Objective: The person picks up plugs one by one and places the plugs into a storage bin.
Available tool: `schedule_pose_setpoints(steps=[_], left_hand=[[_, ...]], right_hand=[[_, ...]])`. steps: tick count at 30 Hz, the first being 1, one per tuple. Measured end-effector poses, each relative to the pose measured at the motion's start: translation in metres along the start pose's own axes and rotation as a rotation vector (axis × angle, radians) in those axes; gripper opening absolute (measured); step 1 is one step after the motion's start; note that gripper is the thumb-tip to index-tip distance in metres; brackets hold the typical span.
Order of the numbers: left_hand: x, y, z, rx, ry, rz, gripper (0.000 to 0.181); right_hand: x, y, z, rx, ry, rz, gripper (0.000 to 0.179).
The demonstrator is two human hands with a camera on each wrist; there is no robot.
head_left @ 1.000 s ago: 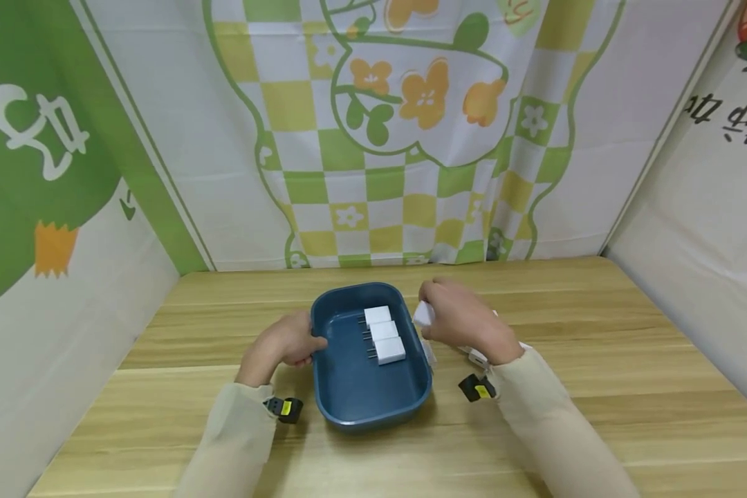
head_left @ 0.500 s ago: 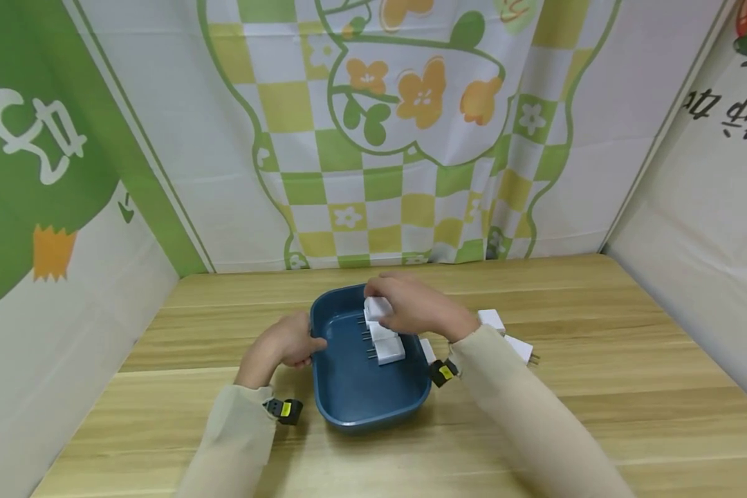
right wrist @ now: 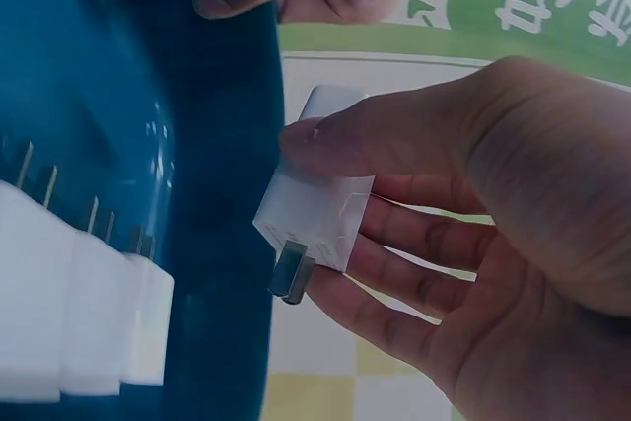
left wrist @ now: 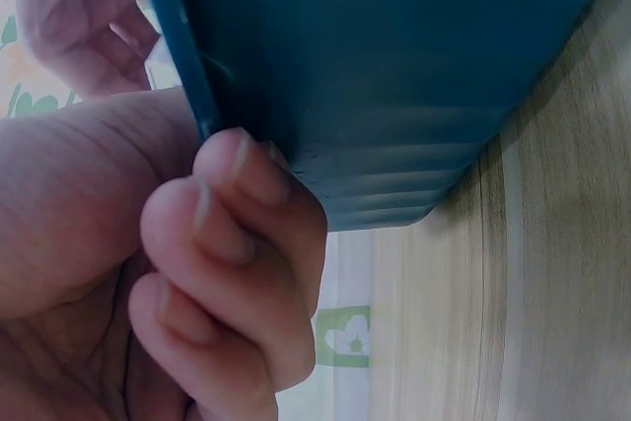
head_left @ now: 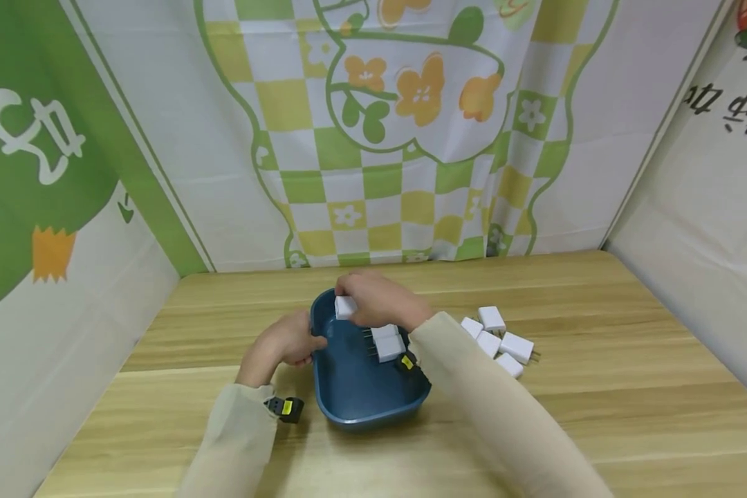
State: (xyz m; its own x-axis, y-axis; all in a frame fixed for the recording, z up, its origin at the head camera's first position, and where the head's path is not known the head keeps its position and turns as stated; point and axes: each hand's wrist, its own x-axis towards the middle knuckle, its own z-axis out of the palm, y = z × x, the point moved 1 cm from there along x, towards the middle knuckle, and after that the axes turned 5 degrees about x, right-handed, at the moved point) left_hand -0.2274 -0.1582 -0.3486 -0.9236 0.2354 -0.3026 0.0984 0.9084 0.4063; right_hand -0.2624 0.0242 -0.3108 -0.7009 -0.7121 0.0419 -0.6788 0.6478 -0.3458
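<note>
A white two-pin charger plug (right wrist: 320, 199) is pinched between the thumb and fingers of my right hand (head_left: 376, 299), over the far left part of a blue rectangular tub (head_left: 373, 419). Its metal prongs show in the right wrist view. My left hand (head_left: 289, 339) grips the tub's left wall, thumb inside over the rim and fingers curled against the outside, as the left wrist view shows. Inside the tub a row of white charger plugs (head_left: 389, 348) lies with prongs pointing left; my right hand and sleeve partly cover them.
Several more white charger plugs (head_left: 517, 347) lie loosely grouped on the wooden table (head_left: 597, 387) to the right of the tub. A patterned curtain (head_left: 386, 207) hangs behind the table's far edge, with printed cloth at both sides.
My right hand has carried the charger plug leftward from beside the tub's right wall, across the row, to its far left part. My left hand and the tub have stayed in place.
</note>
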Motion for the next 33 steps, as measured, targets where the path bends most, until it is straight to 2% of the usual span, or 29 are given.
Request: schedule_pose_setpoints(steps=[5,14,20,25,33], left_hand=[[0.001,0.0,-0.001,0.005,0.001,0.011,0.034],[0.001,0.0,0.0,-0.015,-0.005,-0.016,0.033],[0.001,0.0,0.001,-0.038,-0.003,-0.021,0.033],[0.001,-0.001,0.002,-0.04,-0.01,-0.022,0.031],[0.002,-0.001,0.001,-0.045,-0.011,-0.025,0.029]], right_hand=[[0.01,-0.003,0.007,0.022,-0.036,0.019,0.039],[0.023,0.0,0.024,0.026,-0.038,0.049,0.024],[0.025,0.002,0.036,0.012,-0.039,0.069,0.031],[0.026,0.002,0.042,0.015,-0.011,0.077,0.036],[0.03,0.003,0.054,-0.002,0.022,0.09,0.033]])
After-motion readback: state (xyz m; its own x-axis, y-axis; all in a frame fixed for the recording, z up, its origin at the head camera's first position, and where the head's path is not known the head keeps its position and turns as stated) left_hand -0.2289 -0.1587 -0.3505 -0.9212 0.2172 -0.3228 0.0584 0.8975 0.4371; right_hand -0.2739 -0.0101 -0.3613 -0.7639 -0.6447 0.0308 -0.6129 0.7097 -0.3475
